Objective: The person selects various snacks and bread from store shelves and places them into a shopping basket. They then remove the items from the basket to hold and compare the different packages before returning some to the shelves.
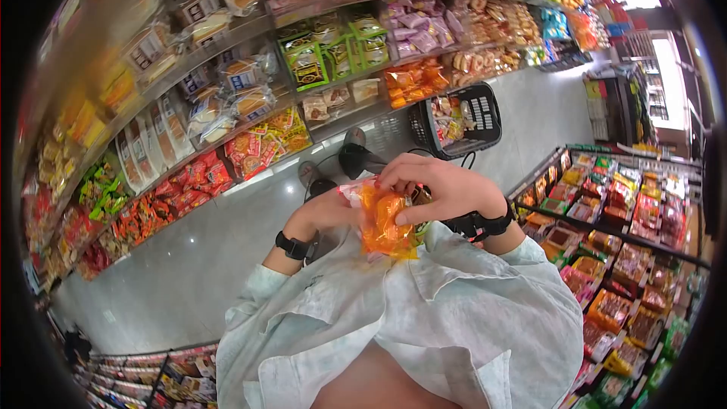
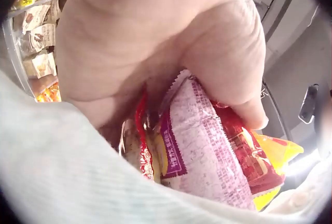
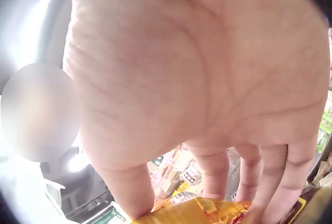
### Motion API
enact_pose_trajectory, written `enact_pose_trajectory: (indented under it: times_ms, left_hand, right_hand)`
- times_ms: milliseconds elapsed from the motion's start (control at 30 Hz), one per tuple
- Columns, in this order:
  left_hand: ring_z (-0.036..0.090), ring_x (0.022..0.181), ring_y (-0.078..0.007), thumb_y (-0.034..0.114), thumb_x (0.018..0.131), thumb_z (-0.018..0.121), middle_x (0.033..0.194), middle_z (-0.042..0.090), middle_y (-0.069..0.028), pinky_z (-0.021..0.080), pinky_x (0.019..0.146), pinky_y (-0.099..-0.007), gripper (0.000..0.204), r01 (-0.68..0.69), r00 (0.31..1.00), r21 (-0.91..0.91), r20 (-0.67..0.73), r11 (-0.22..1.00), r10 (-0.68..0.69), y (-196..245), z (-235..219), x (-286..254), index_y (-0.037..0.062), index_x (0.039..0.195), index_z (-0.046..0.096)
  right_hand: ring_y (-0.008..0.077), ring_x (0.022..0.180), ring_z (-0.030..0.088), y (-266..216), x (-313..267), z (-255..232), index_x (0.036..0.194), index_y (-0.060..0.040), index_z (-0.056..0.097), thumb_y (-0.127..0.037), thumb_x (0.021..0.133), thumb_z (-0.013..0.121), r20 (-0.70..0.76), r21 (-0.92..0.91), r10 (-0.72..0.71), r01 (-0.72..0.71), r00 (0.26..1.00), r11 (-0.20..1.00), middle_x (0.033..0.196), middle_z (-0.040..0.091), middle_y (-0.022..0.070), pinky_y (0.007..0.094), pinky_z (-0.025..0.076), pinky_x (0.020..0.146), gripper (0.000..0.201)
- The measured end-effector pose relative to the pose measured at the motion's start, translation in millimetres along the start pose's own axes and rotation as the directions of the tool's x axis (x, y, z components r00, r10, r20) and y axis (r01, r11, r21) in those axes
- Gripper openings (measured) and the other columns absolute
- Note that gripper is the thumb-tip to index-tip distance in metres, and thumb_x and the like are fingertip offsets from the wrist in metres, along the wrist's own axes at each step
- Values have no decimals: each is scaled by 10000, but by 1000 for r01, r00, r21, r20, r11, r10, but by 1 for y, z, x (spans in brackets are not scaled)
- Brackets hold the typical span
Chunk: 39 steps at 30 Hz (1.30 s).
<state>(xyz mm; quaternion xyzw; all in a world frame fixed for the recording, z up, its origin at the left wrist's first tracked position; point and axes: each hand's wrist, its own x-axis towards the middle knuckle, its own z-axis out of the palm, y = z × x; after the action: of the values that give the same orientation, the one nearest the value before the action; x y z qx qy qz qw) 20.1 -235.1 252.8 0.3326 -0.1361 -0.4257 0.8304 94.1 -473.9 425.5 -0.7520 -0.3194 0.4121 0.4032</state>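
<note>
In front of the shirt, both hands meet around a bunch of small snack packets. My left hand (image 1: 332, 210) holds several of them from the left. In the left wrist view these include a white-and-pink packet (image 2: 199, 146) with a purple label, a dark red packet (image 2: 251, 154) and a yellow wrapper (image 2: 280, 151) at the side. An orange see-through packet (image 1: 382, 229) lies uppermost in the head view. My right hand (image 1: 450, 188) pinches its upper right with thumb and curled fingers. In the right wrist view the thumb (image 3: 132, 193) presses its orange-yellow wrapper (image 3: 192, 213).
A black shopping basket (image 1: 485, 110) with some packets inside stands on the grey floor (image 1: 204, 246) ahead. Snack shelves (image 1: 326, 60) curve along the front and left. Another display rack (image 1: 613, 250) full of packets stands close at the right.
</note>
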Motion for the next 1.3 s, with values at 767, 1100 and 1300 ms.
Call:
enact_pose_trajectory:
  times_ms: [767,1100,1300]
  left_hand:
    - [531,1312,-139,395,890,835,1464,576,-31,423,1121,-336,861,237,969,156,-105,959,-222,-51,84,142,21,1550,428]
    - [579,1218,-119,235,916,820,1373,627,-16,491,1038,-312,701,274,936,131,-264,953,-233,-85,137,200,34,1505,496]
    - [587,1188,-113,218,932,802,1359,636,-14,502,1028,-318,668,298,935,148,-242,943,-258,-75,149,228,43,1504,503]
  right_hand:
    - [124,828,631,151,-189,-31,1157,-58,563,-231,897,818,-247,370,13,82,969,925,904,661,31,301,496,725,404]
    - [134,983,639,210,-250,-70,1215,-55,545,-190,920,791,-149,502,-58,126,987,856,1060,659,38,320,522,873,407]
    - [162,1151,621,218,-272,-84,1286,-33,533,-122,933,762,-266,680,-38,216,963,700,1237,636,69,331,495,1028,430]
